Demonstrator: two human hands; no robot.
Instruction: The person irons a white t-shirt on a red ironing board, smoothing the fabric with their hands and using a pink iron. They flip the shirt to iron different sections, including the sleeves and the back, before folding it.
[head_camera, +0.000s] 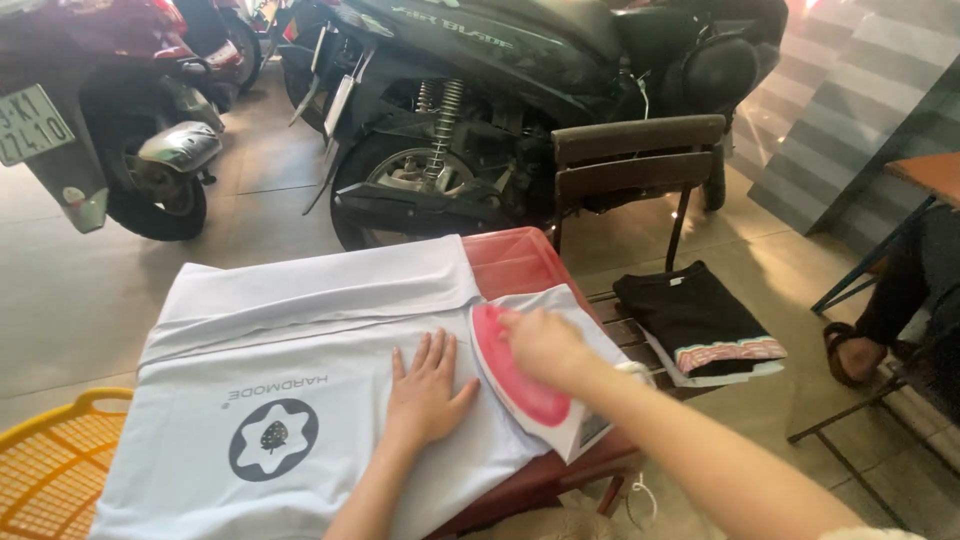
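My left hand (425, 390) lies flat on the half-pressed white shirt (300, 400) while my right hand (540, 345) grips the pink iron (515, 375).

The left hand (425, 390) lies flat, palm down, fingers spread and pointing away from the body, thumb out to the right. Its bare forearm comes up from the bottom edge of the view. The right hand (543, 343) is curled, knuckles up, just right of the left hand. The right arm is bare and stretches in from the lower right corner, wrist straight.
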